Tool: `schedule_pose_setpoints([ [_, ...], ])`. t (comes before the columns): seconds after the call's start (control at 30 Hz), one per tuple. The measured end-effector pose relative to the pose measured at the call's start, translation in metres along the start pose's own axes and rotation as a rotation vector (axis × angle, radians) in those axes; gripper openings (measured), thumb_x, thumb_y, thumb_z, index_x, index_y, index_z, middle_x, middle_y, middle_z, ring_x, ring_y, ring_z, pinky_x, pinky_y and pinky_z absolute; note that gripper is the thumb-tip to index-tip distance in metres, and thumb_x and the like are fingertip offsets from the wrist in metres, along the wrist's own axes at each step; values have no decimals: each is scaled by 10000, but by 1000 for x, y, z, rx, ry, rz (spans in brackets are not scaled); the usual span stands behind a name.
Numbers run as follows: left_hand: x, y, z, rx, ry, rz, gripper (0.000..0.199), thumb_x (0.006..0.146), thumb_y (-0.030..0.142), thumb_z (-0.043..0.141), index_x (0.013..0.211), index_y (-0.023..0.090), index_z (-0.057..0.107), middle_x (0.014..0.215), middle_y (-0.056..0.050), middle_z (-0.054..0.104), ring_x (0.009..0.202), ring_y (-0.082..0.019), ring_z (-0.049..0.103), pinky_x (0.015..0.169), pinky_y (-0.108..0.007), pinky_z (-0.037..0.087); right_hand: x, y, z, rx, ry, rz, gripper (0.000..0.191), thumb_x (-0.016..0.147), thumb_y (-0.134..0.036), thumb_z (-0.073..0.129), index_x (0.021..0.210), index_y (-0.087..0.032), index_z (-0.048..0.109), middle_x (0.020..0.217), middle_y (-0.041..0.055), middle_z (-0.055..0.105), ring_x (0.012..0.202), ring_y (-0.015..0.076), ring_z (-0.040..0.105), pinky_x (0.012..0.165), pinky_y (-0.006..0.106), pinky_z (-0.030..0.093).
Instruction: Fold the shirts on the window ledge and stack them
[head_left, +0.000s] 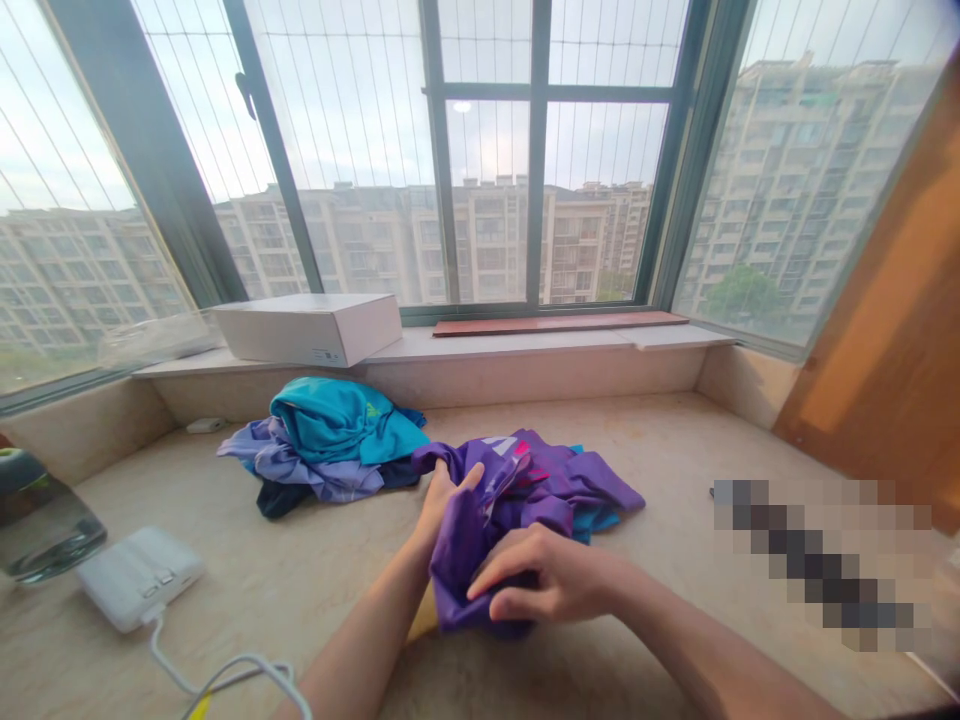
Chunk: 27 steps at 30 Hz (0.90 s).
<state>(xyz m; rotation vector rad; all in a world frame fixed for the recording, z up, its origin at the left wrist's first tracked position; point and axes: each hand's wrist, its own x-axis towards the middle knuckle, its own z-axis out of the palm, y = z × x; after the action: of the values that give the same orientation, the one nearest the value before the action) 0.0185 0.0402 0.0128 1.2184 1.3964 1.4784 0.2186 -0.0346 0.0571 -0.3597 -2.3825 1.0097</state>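
A crumpled purple shirt (pixel 469 555) with a white and pink print lies across the middle of the stone surface. My left hand (pixel 448 490) is closed on its left part, thumb up, the other fingers partly behind the cloth. Over the shirt's near end is my right hand (pixel 536 575); its thumb and index finger are curved and apart against the fabric, and its other fingers are mostly hidden. Blue cloth (pixel 596 520) peeks out from under the shirt's right side.
Left of my hands is a pile with a teal garment (pixel 337 420), lavender cloth (pixel 330 475) and dark cloth (pixel 279 498). A white adapter (pixel 139 575) with a cable and a liquid-filled container (pixel 45 520) stand at left. Behind, a white box (pixel 300 330) rests on the sill. A pixelated object (pixel 810 560) lies at right.
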Motion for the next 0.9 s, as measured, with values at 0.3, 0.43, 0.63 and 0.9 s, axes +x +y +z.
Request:
schedule_pose_setpoints([
  [0.3,-8,-12,5,541,-198,170,799,592,373,858,1278,122,534,1362,-232,581,1318,-411,514,1065,-453,426,-5,53,-24,-503,573,393,220,925,-197,604,1096,-174,741,1143,100,744,1116,267,658,1024,401,470],
  [0.43,-6,-14,0,786,-258,219,350,770,270,687,1094,147,635,1160,-206,692,1156,-387,628,950,-441,472,-14,70,-35,-646,471,590,357,897,-206,638,1246,-149,684,1252,135,696,1192,289,625,1043,398,462],
  [0.63,6,2,-15,539,16,307,261,945,276,410,887,188,648,911,-123,725,913,-292,683,825,-385,480,-15,61,-40,-654,430,779,438,971,-493,543,1300,-227,655,961,85,778,947,288,729,843,370,526],
  [0.9,7,19,-15,-332,144,226,481,756,613,704,983,190,678,941,-33,737,906,-218,678,833,-311,523,-18,67,-37,-612,249,643,340,873,-399,669,1196,-312,735,950,49,793,893,244,736,769,310,523],
])
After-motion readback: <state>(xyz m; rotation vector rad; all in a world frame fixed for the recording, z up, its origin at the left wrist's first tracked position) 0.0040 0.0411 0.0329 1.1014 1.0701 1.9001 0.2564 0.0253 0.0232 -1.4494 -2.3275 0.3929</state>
